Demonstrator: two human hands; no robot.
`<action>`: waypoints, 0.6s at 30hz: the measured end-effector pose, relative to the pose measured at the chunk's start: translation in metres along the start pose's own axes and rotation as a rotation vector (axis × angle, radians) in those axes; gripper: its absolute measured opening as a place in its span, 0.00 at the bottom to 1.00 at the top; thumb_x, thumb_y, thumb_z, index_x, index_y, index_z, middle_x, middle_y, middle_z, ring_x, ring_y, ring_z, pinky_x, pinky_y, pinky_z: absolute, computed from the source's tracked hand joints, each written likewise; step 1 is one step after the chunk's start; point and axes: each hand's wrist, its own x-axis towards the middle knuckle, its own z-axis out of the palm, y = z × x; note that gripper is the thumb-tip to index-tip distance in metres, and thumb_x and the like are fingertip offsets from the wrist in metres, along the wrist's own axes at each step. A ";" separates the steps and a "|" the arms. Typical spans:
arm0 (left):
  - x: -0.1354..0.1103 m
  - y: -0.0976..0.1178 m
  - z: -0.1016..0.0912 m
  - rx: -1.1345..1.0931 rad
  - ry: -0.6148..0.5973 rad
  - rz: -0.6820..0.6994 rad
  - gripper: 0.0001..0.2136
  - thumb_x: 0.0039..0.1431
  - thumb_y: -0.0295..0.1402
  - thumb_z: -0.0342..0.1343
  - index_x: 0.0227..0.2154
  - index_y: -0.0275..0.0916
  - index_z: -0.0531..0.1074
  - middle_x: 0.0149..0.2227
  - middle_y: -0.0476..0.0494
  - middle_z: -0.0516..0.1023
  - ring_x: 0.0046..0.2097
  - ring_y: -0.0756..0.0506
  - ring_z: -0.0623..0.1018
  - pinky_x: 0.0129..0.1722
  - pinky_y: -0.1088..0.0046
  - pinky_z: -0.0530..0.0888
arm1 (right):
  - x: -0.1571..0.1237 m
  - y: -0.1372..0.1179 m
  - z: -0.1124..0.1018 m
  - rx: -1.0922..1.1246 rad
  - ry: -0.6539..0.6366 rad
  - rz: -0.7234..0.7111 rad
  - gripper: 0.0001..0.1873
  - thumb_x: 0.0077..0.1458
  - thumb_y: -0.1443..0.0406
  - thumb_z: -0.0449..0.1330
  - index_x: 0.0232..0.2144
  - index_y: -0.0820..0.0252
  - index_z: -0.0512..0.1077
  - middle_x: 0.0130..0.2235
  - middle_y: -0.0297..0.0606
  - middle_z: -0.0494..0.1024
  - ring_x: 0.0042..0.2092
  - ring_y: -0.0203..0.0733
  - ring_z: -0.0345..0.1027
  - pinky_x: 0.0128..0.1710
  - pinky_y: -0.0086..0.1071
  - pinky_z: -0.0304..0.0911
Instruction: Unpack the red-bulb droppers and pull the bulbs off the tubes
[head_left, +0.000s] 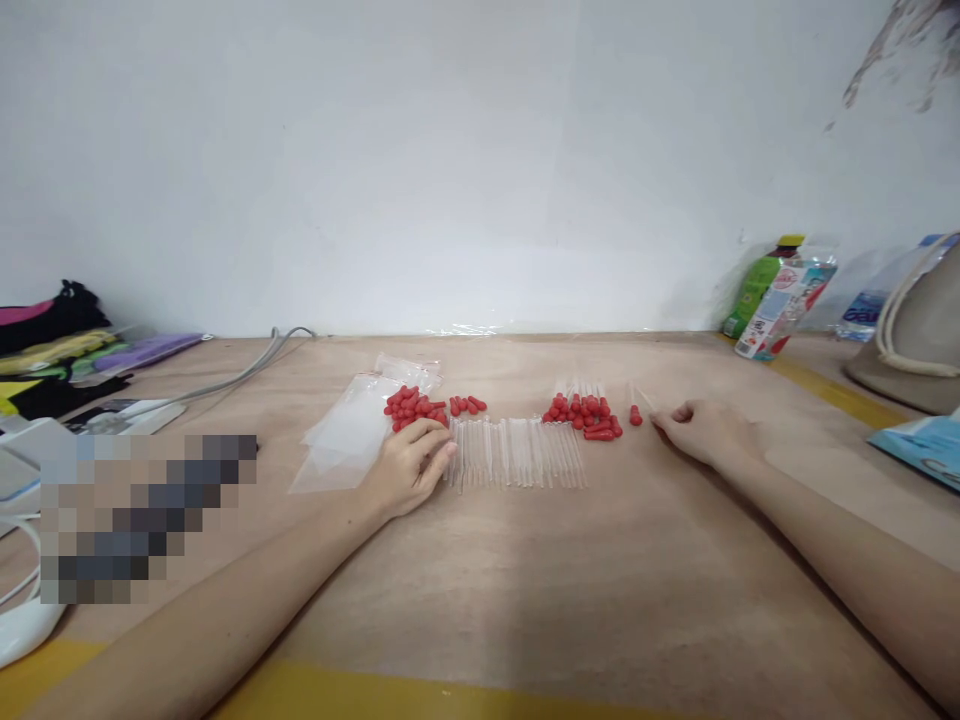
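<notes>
My left hand [412, 465] rests at the left end of a row of thin clear dropper tubes [517, 452], its fingers loosely bent and apart, touching the row's edge. Just beyond it lies a pile of red rubber bulbs [411, 405], with several more bulbs [468, 405] to the right. My right hand [694, 428] pinches the end of a clear dropper tube [643, 398], which points away to the left; its near end is hidden by the fingers. Close by lies a dropper with a red bulb [635, 415]. Left of that is a group of red-bulbed droppers [589, 410], tubes pointing toward the wall.
Clear plastic bags [341, 435] lie left of the bulbs. A grey cable [251, 372] and folded fabric items [56, 340] are at the far left. Bottles [784, 300], a beige bag [919, 320] and a blue packet [922, 445] stand or lie at right. A white wall closes the back.
</notes>
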 end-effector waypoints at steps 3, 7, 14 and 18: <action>0.001 -0.001 -0.001 0.020 0.069 -0.007 0.10 0.59 0.29 0.46 0.40 0.36 0.69 0.38 0.41 0.70 0.42 0.46 0.71 0.43 0.66 0.71 | -0.003 -0.007 -0.005 -0.080 -0.143 0.115 0.16 0.42 0.51 0.55 0.19 0.56 0.72 0.24 0.44 0.72 0.32 0.54 0.65 0.38 0.51 0.51; 0.003 -0.001 0.000 0.068 0.135 0.023 0.09 0.57 0.29 0.49 0.41 0.37 0.69 0.41 0.40 0.69 0.46 0.44 0.69 0.47 0.61 0.68 | -0.013 -0.020 -0.014 0.024 0.031 0.095 0.20 0.49 0.51 0.50 0.27 0.60 0.73 0.27 0.46 0.73 0.33 0.51 0.65 0.38 0.48 0.50; 0.008 0.013 0.005 0.226 0.191 0.097 0.18 0.55 0.31 0.52 0.50 0.41 0.64 0.53 0.38 0.64 0.55 0.40 0.64 0.53 0.57 0.62 | -0.059 -0.066 -0.008 0.231 0.396 -0.655 0.14 0.52 0.55 0.56 0.28 0.60 0.72 0.28 0.37 0.76 0.33 0.41 0.65 0.41 0.38 0.49; 0.013 0.031 0.007 0.302 0.114 0.193 0.19 0.57 0.33 0.51 0.52 0.41 0.63 0.56 0.37 0.63 0.58 0.39 0.61 0.54 0.56 0.61 | -0.087 -0.097 -0.004 0.260 0.349 -0.964 0.13 0.54 0.61 0.57 0.40 0.60 0.71 0.30 0.36 0.76 0.34 0.39 0.64 0.41 0.36 0.49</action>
